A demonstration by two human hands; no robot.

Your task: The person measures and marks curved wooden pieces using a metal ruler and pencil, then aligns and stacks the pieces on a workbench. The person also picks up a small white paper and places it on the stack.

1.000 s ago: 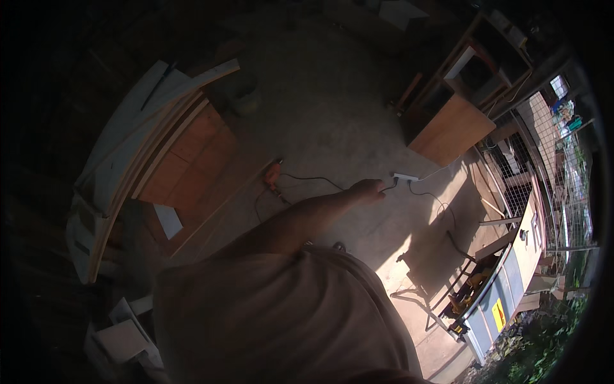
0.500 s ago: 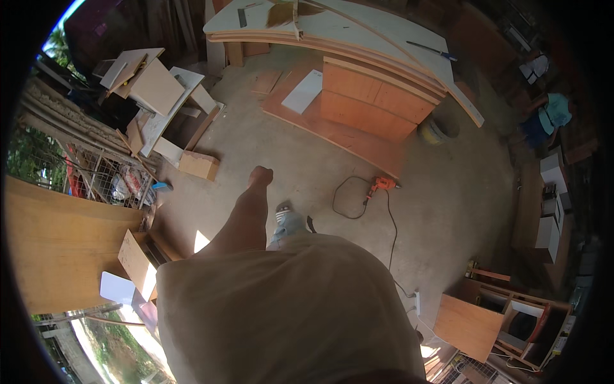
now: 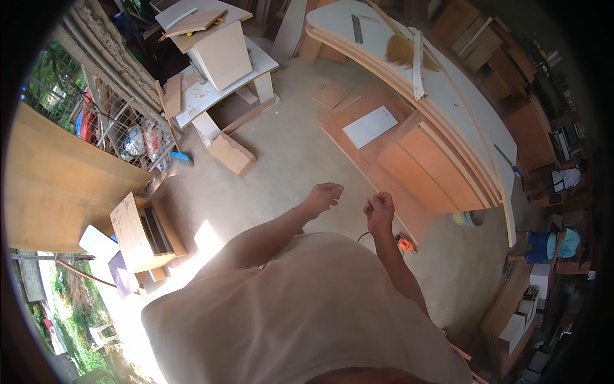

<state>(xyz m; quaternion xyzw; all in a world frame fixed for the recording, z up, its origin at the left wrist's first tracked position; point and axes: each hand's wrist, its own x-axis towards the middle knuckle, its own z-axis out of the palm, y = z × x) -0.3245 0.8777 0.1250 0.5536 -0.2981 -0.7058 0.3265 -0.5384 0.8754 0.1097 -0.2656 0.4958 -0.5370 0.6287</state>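
Note:
Both of my hands are raised in front of my body, above the concrete floor. My left hand (image 3: 323, 199) has its fingers loosely bent and a little apart, with nothing visible in it. Facing it across a small gap, my right hand (image 3: 380, 210) is closed, thumb against bent fingers; whether something small is pinched there cannot be made out. An orange power drill (image 3: 405, 244) lies on the floor just beyond my right forearm, partly hidden by it, with a bit of its dark cord showing. Neither hand touches it.
A long white-topped table (image 3: 441, 77) curves across the right, bearing a brush broom (image 3: 400, 51). Under it lie reddish boards and a white panel (image 3: 369, 127). A cluttered workbench (image 3: 259, 61) and wooden block (image 3: 231, 153) stand ahead left. Two people (image 3: 566, 243) sit far right.
My view has swung rightward, so the table and benches appear shifted. My right hand has come into view, and my left, earlier a fist held forward, has loosened.

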